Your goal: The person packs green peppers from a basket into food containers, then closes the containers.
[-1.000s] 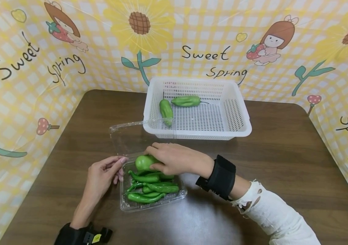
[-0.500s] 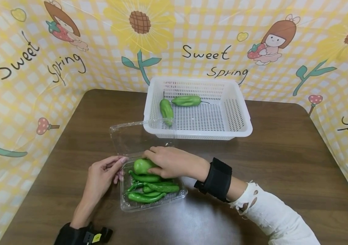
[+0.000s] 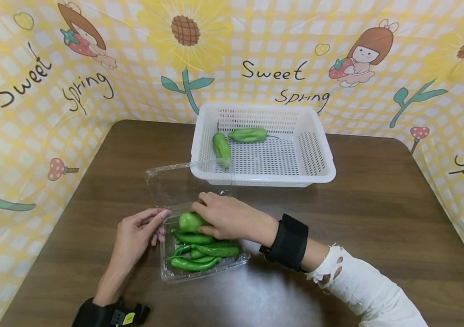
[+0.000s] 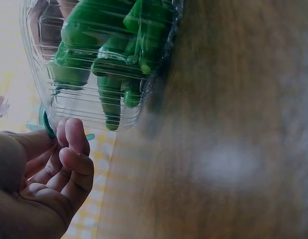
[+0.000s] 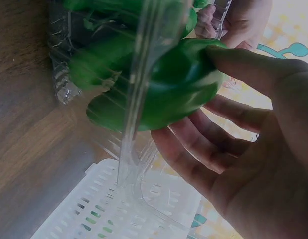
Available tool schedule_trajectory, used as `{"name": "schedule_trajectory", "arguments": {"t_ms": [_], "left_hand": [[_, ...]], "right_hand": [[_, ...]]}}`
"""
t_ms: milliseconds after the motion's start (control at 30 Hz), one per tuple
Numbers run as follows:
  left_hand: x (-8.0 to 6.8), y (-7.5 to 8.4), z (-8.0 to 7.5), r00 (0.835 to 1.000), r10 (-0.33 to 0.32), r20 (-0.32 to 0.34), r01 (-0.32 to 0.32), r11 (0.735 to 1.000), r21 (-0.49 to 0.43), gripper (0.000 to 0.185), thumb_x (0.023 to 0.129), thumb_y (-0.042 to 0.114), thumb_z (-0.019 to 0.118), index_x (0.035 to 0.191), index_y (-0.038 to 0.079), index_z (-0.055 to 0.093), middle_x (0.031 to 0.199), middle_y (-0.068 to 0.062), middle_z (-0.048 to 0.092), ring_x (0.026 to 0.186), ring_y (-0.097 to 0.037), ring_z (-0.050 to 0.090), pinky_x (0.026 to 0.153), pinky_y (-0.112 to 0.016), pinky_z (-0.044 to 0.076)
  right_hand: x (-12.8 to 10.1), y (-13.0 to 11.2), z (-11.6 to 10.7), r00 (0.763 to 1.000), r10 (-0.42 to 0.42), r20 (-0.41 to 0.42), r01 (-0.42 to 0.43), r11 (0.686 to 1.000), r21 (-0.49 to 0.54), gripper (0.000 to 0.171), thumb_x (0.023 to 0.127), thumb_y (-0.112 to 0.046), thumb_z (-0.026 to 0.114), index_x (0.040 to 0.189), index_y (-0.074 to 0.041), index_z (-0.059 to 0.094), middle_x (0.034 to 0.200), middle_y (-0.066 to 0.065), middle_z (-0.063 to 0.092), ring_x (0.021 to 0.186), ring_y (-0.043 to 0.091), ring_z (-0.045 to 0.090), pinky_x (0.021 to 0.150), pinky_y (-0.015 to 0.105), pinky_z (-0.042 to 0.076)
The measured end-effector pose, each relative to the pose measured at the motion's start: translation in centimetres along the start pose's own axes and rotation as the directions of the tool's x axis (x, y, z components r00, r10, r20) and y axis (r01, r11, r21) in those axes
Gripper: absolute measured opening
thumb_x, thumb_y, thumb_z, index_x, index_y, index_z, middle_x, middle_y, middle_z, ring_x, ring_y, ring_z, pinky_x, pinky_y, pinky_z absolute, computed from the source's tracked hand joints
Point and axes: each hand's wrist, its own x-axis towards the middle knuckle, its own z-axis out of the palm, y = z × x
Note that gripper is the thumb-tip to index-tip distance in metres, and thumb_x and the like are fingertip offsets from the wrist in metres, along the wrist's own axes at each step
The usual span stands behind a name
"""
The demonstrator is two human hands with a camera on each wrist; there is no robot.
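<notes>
Right hand has thumb and fingers curled round a fat green pepper at the far end of the clear container. Left hand pinches the container's left edge between thumb and fingers.

Risks as I read them:
- Slip: pepper skin looks glossy and rounded, so a light grip could let it roll back onto the slim peppers next to it.
- Drag: those sit close by; pulling sideways could hook one out onto the surface.
- Tip: container looks thin and light, steadied on one side only. Knock the far wall and it could twist.
- Snag: lid is folded back and overlaps the white basket in the head view; can't tell if they touch. A low path to the basket could clip it.
</notes>
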Motion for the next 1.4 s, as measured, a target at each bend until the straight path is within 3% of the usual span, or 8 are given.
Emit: {"name": "schedule_trajectory", "arguments": {"t_ms": [267,433,867,1400], "left_hand": [[0.08,0.02,-0.01,1.0,-0.026,0.013,0.027,0.999,-0.024,0.028,0.099,0.029,0.063,0.111,0.006,0.072,0.07,-0.015,0.069,0.051,-0.023,0.064,0.044,-0.031,0.053],[0.14,0.19,-0.05,1.0,-0.026,0.007,0.026,1.0,-0.008,0.028,0.098,0.031,0.063,0.109,0.007,0.073,0.068,-0.01,0.068,0.049,-0.023,0.061,0.043,-0.031,0.051],[0.2,0.23,-0.19,0.999,-0.051,-0.005,0.051,0.999,0.008,0.028,0.098,0.034,0.063,0.108,0.008,0.067,0.07,-0.009,0.068,0.048,-0.021,0.058,0.044,-0.031,0.05],[0.05,0.44,-0.16,1.0,-0.015,-0.005,0.015,1.0,0.005,0.028,0.099,0.031,0.062,0.11,0.006,0.063,0.069,-0.01,0.068,0.048,-0.022,0.058,0.044,-0.031,0.051]], "right_hand": [[-0.1,-0.01,0.2,1.0,-0.002,-0.019,0.002,1.0,-0.028,0.037,0.097,-0.041,0.063,0.122,-0.014,0.056,0.102,0.0,0.051,0.086,0.01,0.05,0.07,0.023,0.051],[-0.21,0.07,0.13,1.0,0.0,-0.016,-0.001,0.998,-0.061,0.035,0.097,-0.039,0.063,0.119,-0.013,0.057,0.101,0.0,0.051,0.087,0.011,0.051,0.073,0.025,0.051],[-0.24,0.22,0.34,1.0,0.002,-0.01,-0.003,0.998,-0.07,0.031,0.097,-0.036,0.063,0.117,-0.012,0.058,0.099,-0.001,0.055,0.086,0.011,0.054,0.071,0.023,0.052],[-0.56,0.3,0.0,1.0,-0.017,-0.008,0.016,0.997,-0.074,0.032,0.098,-0.036,0.062,0.118,-0.011,0.058,0.097,-0.001,0.053,0.083,0.01,0.052,0.069,0.022,0.051]]}}
